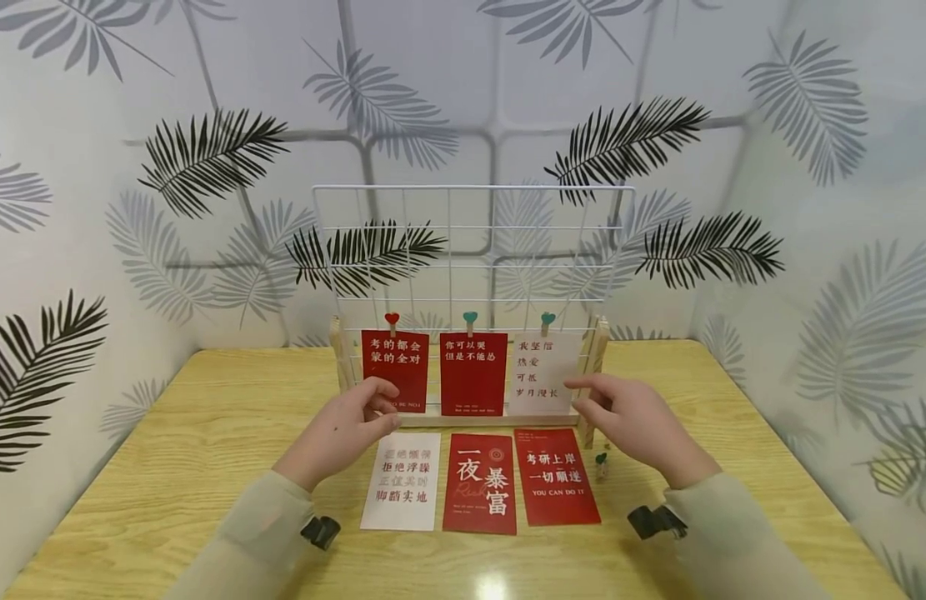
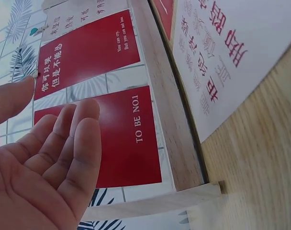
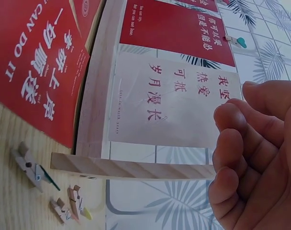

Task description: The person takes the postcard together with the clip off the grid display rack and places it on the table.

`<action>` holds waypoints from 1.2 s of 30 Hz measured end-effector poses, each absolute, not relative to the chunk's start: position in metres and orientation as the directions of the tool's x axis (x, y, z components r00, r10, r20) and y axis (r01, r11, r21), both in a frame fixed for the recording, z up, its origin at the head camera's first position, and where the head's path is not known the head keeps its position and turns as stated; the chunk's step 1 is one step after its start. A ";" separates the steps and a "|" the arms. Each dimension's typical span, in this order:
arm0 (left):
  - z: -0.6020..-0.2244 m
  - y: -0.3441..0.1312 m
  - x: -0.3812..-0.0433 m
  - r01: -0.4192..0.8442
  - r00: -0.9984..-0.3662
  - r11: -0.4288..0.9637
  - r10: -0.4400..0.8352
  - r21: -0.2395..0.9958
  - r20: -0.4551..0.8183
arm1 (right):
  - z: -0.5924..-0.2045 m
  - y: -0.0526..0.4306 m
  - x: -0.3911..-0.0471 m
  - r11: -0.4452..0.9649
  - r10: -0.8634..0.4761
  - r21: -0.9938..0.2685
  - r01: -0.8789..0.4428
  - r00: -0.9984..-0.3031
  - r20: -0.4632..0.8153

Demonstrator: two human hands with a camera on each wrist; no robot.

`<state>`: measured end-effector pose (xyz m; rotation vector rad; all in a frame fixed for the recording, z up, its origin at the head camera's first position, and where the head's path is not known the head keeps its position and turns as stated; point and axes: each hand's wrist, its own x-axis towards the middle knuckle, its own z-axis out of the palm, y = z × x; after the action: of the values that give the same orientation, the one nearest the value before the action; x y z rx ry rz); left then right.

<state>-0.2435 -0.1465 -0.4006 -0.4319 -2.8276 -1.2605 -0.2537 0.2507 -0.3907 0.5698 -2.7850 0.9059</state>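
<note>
Three cards hang by heart-topped clips on a white wire grid [image 1: 470, 227]: a red card [image 1: 395, 375] at the left, a red card [image 1: 473, 383] in the middle and a white card [image 1: 541, 362] at the right. My left hand [image 1: 353, 427], its fingers loosely bent and holding nothing, is in front of the left card. By the white card's right edge is my right hand [image 1: 631, 421], also loosely bent and holding nothing; whether it touches the card I cannot tell. The clips are one red heart [image 1: 391, 318] and two teal hearts [image 1: 470, 317].
On the wooden table [image 1: 230, 400] before the stand lie a white card [image 1: 401, 483], a red card [image 1: 479, 504] and another red card [image 1: 558, 492]. Small wooden clips [image 3: 28, 165] lie near the stand's right foot [image 3: 131, 167]. Leaf-patterned walls surround the table.
</note>
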 end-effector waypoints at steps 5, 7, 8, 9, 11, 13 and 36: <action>-0.397 -0.143 -0.242 0.253 -0.964 0.626 0.232 0.737 0.133 | -0.386 0.247 -0.254 0.742 -0.311 -0.528 -0.414 -0.909 0.276; -0.396 -0.142 -0.242 0.256 -0.963 0.623 0.231 0.739 0.139 | -0.383 0.246 -0.255 0.738 -0.316 -0.524 -0.425 -0.904 0.288; -0.396 -0.141 -0.243 0.260 -0.962 0.622 0.233 0.738 0.143 | -0.382 0.246 -0.255 0.736 -0.319 -0.523 -0.431 -0.901 0.293; -0.395 -0.140 -0.243 0.265 -0.961 0.621 0.236 0.738 0.146 | -0.380 0.245 -0.255 0.734 -0.321 -0.520 -0.436 -0.899 0.299; -0.395 -0.138 -0.244 0.273 -0.958 0.618 0.241 0.738 0.153 | -0.377 0.245 -0.256 0.735 -0.324 -0.514 -0.443 -0.894 0.309; -0.394 -0.137 -0.245 0.272 -0.959 0.614 0.239 0.741 0.154 | -0.373 0.244 -0.257 0.738 -0.324 -0.510 -0.443 -0.895 0.308; -0.384 -0.106 -0.249 0.296 -0.952 0.608 0.246 0.737 0.180 | -0.342 0.233 -0.272 0.763 -0.306 -0.466 -0.449 -0.885 0.352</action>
<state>-0.2488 -0.1057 -0.3841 -0.4660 -2.7621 -1.2826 -0.2721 0.2335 -0.3418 0.5906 -2.7043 0.8095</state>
